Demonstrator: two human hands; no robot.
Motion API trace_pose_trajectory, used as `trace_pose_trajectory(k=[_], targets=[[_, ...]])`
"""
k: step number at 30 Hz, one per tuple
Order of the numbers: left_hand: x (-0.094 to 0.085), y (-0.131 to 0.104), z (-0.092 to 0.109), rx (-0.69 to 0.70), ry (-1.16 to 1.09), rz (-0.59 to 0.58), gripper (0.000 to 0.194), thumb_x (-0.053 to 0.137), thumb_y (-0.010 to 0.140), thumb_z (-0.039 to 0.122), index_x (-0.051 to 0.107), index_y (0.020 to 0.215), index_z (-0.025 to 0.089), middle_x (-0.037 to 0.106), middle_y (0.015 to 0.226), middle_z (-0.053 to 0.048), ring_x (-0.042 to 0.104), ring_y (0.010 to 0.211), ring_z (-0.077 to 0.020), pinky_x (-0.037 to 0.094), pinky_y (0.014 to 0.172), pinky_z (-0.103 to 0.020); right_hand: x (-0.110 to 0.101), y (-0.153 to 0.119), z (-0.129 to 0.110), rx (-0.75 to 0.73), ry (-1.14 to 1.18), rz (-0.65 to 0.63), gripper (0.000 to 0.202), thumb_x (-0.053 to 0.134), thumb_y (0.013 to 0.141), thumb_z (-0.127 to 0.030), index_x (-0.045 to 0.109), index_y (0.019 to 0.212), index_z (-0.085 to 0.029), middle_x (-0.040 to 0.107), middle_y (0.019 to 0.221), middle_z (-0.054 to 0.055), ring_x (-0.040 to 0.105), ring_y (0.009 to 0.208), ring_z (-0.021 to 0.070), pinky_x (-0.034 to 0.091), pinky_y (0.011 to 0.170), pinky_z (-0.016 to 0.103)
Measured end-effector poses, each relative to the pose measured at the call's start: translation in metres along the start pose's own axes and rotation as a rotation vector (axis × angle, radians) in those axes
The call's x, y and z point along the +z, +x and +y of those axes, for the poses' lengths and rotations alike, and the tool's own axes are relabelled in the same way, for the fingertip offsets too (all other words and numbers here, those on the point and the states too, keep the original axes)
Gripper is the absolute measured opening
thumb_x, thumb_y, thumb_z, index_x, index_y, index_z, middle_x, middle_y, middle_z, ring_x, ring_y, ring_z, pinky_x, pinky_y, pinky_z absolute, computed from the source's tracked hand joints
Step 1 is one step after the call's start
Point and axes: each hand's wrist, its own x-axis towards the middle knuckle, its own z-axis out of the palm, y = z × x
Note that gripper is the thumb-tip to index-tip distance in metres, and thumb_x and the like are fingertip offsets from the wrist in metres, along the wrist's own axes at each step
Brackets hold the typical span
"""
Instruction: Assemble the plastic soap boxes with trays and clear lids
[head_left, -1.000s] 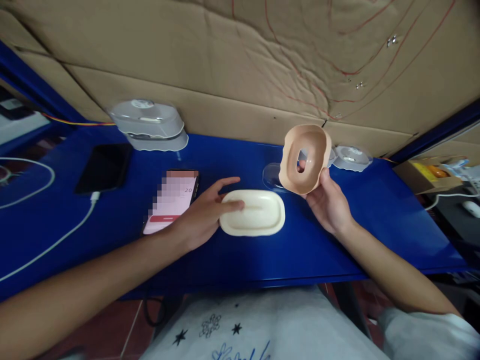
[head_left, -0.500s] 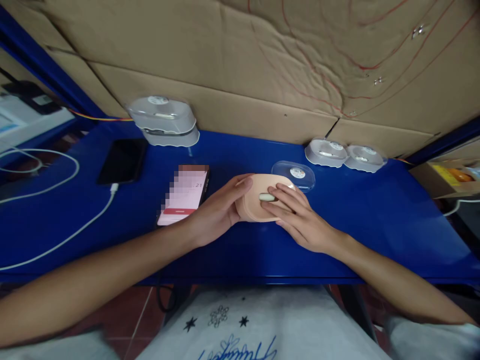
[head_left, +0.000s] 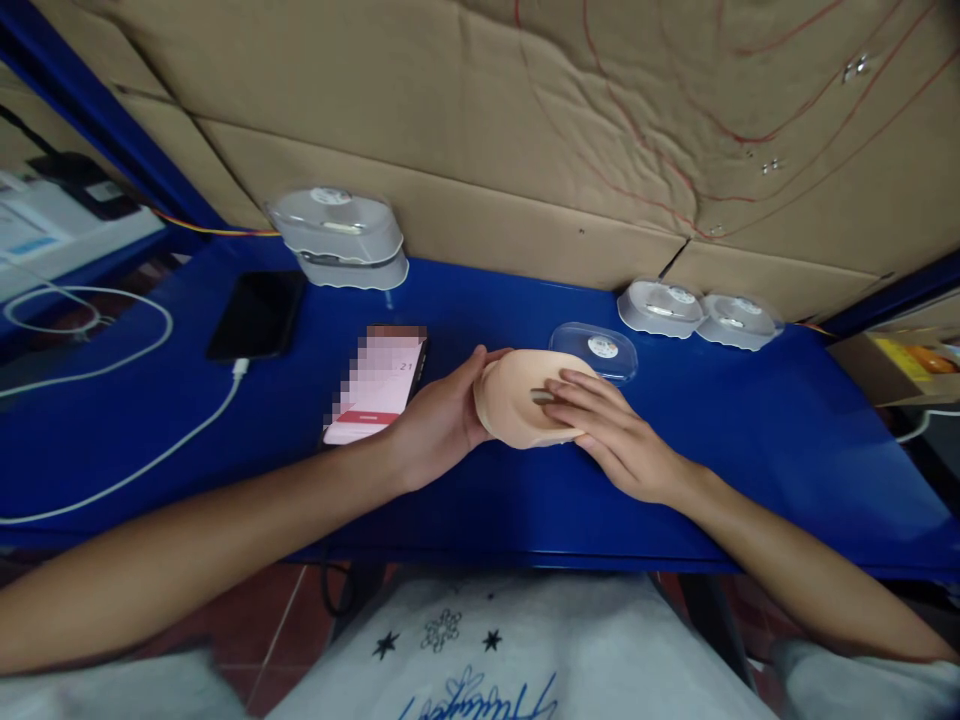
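Observation:
A peach-coloured oval container (head_left: 517, 400) is held between both hands above the blue table (head_left: 480, 510). My left hand (head_left: 442, 420) grips its left side, thumb at the upper rim. The fingers of my right hand (head_left: 619, 430) reach over its right part, their tips near a pale piece (head_left: 540, 396) in the middle; the thumb is at the lower right edge. Whether the right fingertips press on that piece is unclear. Just behind the container lies a clear lid with a round sticker (head_left: 596, 350).
A lit phone (head_left: 379, 385) lies left of my left hand. Further left is a dark phone (head_left: 256, 315) with a white cable (head_left: 187, 450). Lidded grey containers stand at the back left (head_left: 341, 235) and back right (head_left: 664, 307). Cardboard (head_left: 525, 120) backs the table.
The peach container has tilted, showing more of its hollow. The pale piece is now more covered. My left thumb has shifted up and back from the top face. The whole view has moved slightly.

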Motion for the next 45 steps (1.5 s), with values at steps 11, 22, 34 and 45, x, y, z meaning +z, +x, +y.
trace_pose_trajectory(k=[11, 22, 34, 45], targets=[[0.004, -0.008, -0.003, 0.081, 0.096, -0.01, 0.043, 0.081, 0.093, 0.034, 0.069, 0.134, 0.028, 0.075, 0.128, -0.006, 0.072, 0.105, -0.0215, 0.057, 0.086, -0.031, 0.007, 0.003, -0.001, 0.029, -0.164, -0.127, 0.053, 0.045, 0.113, -0.029, 0.039, 0.165, -0.033, 0.045, 0.169, 0.006, 0.03, 0.163, 0.0254, 0.033, 0.131, 0.057], [-0.003, -0.001, 0.002, -0.005, 0.112, 0.037, 0.043, 0.057, 0.108, 0.047, 0.074, 0.131, 0.015, 0.077, 0.134, -0.014, 0.07, 0.124, -0.0283, 0.06, 0.097, -0.035, -0.027, -0.014, 0.084, 0.458, -0.389, -0.003, 0.08, 0.055, 0.101, -0.069, 0.035, 0.168, -0.029, 0.033, 0.174, 0.017, 0.028, 0.162, 0.042, 0.022, 0.125, 0.075], [0.001, 0.0, -0.002, 0.005, 0.043, -0.125, 0.047, 0.05, 0.11, 0.049, 0.074, 0.134, 0.016, 0.075, 0.139, -0.014, 0.069, 0.128, -0.0298, 0.056, 0.104, -0.037, 0.001, 0.0, 0.016, 0.184, 0.017, -0.06, 0.068, 0.041, 0.112, -0.05, 0.013, 0.173, -0.037, 0.016, 0.181, 0.004, 0.018, 0.167, 0.0288, 0.027, 0.133, 0.058], [0.0, -0.005, -0.002, 0.017, 0.054, -0.129, 0.044, 0.055, 0.108, 0.049, 0.065, 0.143, 0.024, 0.068, 0.149, -0.012, 0.066, 0.133, -0.031, 0.057, 0.103, -0.042, 0.003, -0.002, 0.014, 0.064, -0.262, -0.014, 0.085, 0.058, 0.107, -0.044, 0.004, 0.172, -0.041, 0.012, 0.181, 0.011, 0.024, 0.164, 0.0388, 0.036, 0.126, 0.066]])
